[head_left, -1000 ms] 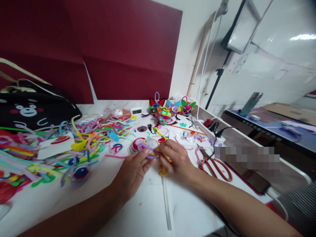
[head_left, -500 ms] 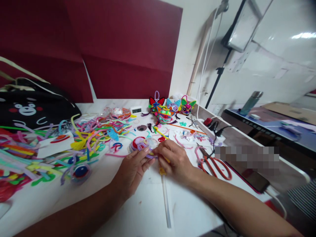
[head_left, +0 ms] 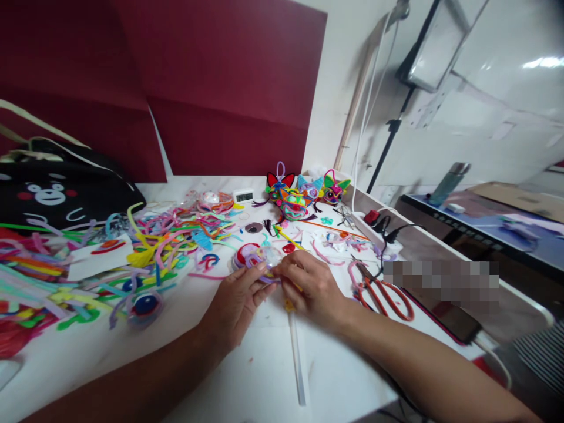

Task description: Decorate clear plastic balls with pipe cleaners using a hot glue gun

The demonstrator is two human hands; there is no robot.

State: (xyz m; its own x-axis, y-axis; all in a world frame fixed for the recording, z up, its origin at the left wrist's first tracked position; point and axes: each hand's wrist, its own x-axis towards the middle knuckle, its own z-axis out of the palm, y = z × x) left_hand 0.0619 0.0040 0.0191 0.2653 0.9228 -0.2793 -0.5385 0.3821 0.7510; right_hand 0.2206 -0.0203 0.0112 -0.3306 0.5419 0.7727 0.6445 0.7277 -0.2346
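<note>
My left hand [head_left: 233,299] is closed, its thumb and fingers pinching a purple pipe cleaner [head_left: 267,280]. Close against it, my right hand [head_left: 311,288] is closed too, with its fingertips at the other end of the same strip. Just behind my left fingertips is a clear plastic ball [head_left: 242,257] with red and purple coils; my fingers partly cover it. Below my right hand a yellow piece [head_left: 288,305] shows, and a clear glue stick [head_left: 296,364] extends from it towards me. Whether my right hand touches that piece is hidden.
Loose pipe cleaners [head_left: 53,288] are heaped at left, near another decorated clear ball [head_left: 145,305]. Several finished animal-face ornaments [head_left: 294,202] stand at the back. On the right are orange-handled scissors [head_left: 388,296], a power strip [head_left: 374,229] and a phone [head_left: 453,317] with its cable.
Hardly anything differs. Both hands keep their place and grip, and the things on the table lie as before.
</note>
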